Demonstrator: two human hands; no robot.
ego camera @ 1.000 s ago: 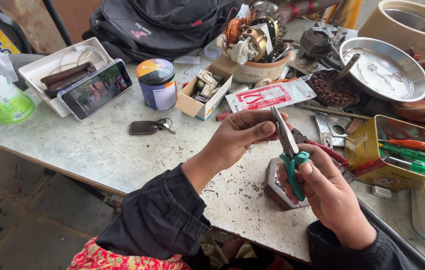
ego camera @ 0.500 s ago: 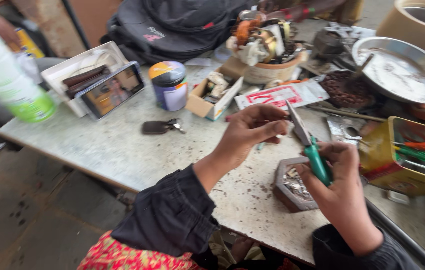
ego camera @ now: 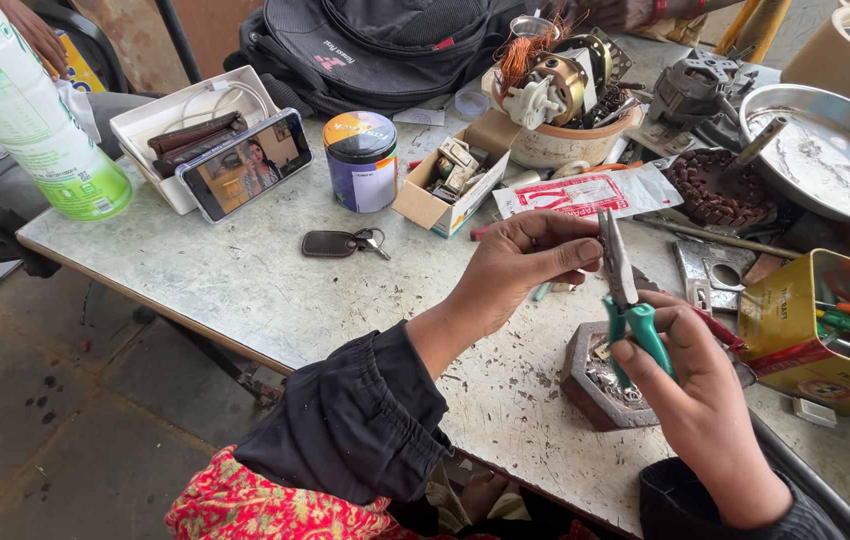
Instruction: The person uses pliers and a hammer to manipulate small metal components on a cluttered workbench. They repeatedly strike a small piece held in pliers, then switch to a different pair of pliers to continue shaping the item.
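The right hand (ego camera: 705, 400) grips green-handled pliers (ego camera: 623, 290) above the tabletop's (ego camera: 245, 290) near edge; the left hand (ego camera: 525, 265) pinches something unseen at their tip. A slip could nip those fingertips.

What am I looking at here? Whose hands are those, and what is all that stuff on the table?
The camera sits on a person's head and looks down, so the hands are that person's own. The right hand grips pliers by their green handles. The left hand pinches something at the tips of the pliers; it is too small to tell what. Below them is a small tray of metal bits. On the table lie keys, a phone showing a video, a round tin, a little cardboard box of parts, a yellow tin of screwdrivers and a metal bowl.
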